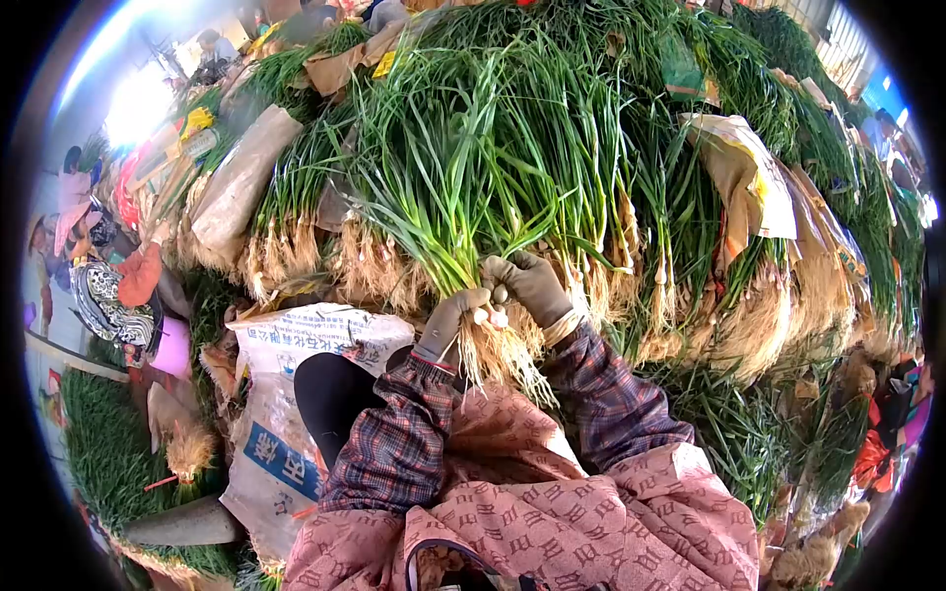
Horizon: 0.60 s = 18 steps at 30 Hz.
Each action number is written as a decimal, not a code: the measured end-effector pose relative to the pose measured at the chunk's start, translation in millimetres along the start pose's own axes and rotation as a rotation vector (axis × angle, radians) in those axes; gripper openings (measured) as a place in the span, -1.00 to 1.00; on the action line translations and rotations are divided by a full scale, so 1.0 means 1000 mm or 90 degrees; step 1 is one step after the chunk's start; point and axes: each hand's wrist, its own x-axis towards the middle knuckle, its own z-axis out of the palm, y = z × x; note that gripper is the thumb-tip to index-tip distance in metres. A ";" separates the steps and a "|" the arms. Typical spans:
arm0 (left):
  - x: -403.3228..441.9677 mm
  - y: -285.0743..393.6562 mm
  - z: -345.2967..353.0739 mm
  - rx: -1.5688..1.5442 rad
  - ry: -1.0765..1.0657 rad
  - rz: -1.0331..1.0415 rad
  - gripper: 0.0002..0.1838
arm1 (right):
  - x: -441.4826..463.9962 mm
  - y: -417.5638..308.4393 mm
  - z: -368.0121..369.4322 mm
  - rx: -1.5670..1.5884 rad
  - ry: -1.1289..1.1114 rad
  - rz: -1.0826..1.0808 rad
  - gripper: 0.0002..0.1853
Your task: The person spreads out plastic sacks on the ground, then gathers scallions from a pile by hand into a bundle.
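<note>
Both my hands wear grey-brown gloves and meet near the middle of the head view. My left hand (pixel 449 320) is wrapped round a bunch of green-leaved plants (pixel 448 212) just above their pale bulbs. Long whitish roots (pixel 493 360) hang below it over the pink patterned apron (pixel 532 502). At the right side of the same bunch, my right hand (pixel 530 284) has its fingers bent and pressed together close to the left fingertips. What lies between those fingers is too small to make out.
A large heap of similar plants (pixel 680 197) spreads ahead, roots toward me. White printed sacks (pixel 320 340) lie at the left. A person in an orange sleeve (pixel 140 276) sits farther left by a purple bucket (pixel 172 347). Brown paper (pixel 744 167) lies on the heap at right.
</note>
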 end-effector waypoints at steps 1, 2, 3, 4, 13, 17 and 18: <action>0.002 0.000 -0.002 -0.005 -0.009 0.016 -0.70 | 0.003 0.005 0.004 0.010 0.049 -0.094 -0.76; 0.002 -0.002 -0.004 -0.010 -0.017 0.031 -0.71 | 0.003 0.006 0.000 -0.109 0.124 -0.145 -0.79; 0.003 -0.003 -0.006 -0.013 -0.025 0.045 -0.73 | 0.003 0.006 -0.004 -0.227 0.199 -0.194 -0.81; 0.002 -0.002 -0.005 -0.078 -0.064 0.019 -0.76 | 0.006 0.004 -0.014 -0.136 0.206 -0.170 -0.84; -0.001 0.006 0.007 -0.253 -0.176 -0.033 -0.68 | 0.045 0.012 -0.006 0.558 -0.297 0.003 -0.61; -0.004 0.011 -0.001 -0.266 -0.154 -0.059 -0.77 | 0.050 0.004 -0.003 0.413 -0.123 -0.069 -0.79; -0.003 0.015 -0.001 -0.233 -0.136 -0.063 -0.78 | 0.052 0.007 -0.004 0.172 0.026 -0.215 -0.79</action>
